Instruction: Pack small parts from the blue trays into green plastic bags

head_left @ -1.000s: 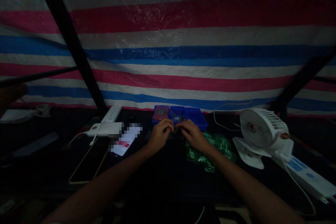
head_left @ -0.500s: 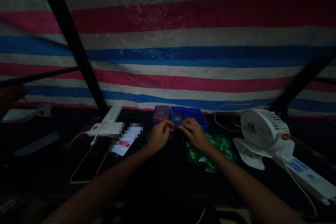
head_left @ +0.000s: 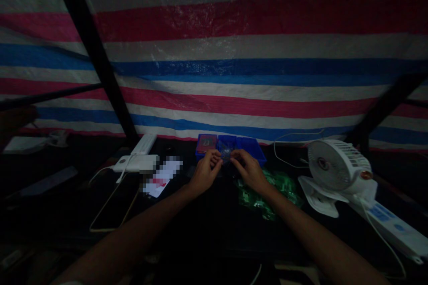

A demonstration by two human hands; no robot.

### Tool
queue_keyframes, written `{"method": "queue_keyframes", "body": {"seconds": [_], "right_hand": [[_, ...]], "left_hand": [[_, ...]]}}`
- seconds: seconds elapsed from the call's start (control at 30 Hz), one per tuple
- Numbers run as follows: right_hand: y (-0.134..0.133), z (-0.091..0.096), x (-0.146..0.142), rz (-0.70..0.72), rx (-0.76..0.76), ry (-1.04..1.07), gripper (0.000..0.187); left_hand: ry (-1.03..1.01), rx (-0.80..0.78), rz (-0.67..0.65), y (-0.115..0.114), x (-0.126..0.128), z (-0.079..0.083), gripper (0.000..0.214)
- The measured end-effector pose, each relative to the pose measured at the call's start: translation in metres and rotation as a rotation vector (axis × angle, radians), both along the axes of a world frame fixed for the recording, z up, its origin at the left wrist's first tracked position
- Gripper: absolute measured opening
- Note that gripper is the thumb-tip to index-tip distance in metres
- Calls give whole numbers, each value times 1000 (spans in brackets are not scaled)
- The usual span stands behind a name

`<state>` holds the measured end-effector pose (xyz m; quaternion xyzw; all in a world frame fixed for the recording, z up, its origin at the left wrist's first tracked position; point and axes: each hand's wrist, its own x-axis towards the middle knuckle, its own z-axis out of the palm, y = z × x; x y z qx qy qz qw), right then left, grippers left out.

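Note:
My left hand (head_left: 206, 170) is closed in a pinch in front of the blue bins, thumb against fingers. Facing it a short gap away, my right hand (head_left: 249, 169) is also pinched. Whatever sits in their fingertips is too small and dark to make out. Just behind the hands stand a blue bin (head_left: 197, 156) with reddish flat packs (head_left: 206, 142), a middle blue bin (head_left: 227, 136) with small clear pieces, and a third blue bin (head_left: 256, 149) on the right. Green shiny packets (head_left: 267, 193) lie in a heap beneath my right wrist.
A white clip fan (head_left: 334, 167) and a power strip (head_left: 397, 231) are on the right. To the left lie a lit phone (head_left: 163, 178), a dark phone (head_left: 115, 207) and a white power bank (head_left: 133, 163). Another person's hand (head_left: 16, 118) shows at far left.
My fingertips have moved slightly apart, opening a gap between the two hands. The bins, packets and fan stay in place; the view has shifted a little.

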<state>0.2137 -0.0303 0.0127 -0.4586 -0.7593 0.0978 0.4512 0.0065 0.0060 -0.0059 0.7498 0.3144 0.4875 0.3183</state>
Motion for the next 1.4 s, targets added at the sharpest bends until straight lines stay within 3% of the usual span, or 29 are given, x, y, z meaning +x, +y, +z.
{"method": "queue_keyframes", "body": {"seconds": [0.17, 0.33, 0.5, 0.77, 0.9, 1.1, 1.23, 1.4], "right_hand": [[-2, 4, -1, 6, 29, -22, 14], [-3, 7, -1, 27, 42, -72, 22], [-3, 7, 0, 35, 27, -77, 12], [-3, 7, -4, 52, 43, -7, 18], [-1, -1, -2, 16, -42, 55, 15], [0, 0, -1, 41, -1, 54, 13], [1, 0, 0, 97, 6, 39, 22], [4, -5, 3, 43, -5, 10, 21]], "left_hand": [[74, 70, 17, -2, -2, 4, 13], [115, 148, 20, -3, -3, 8, 24], [114, 90, 12, -1, -2, 6, 15], [113, 78, 39, -4, -2, 12, 19], [103, 93, 32, -3, -2, 12, 17], [23, -64, 14, 2, 0, 3, 21], [76, 26, 31, 1, -1, 4, 17], [109, 118, 34, -1, -3, 9, 25]]}}
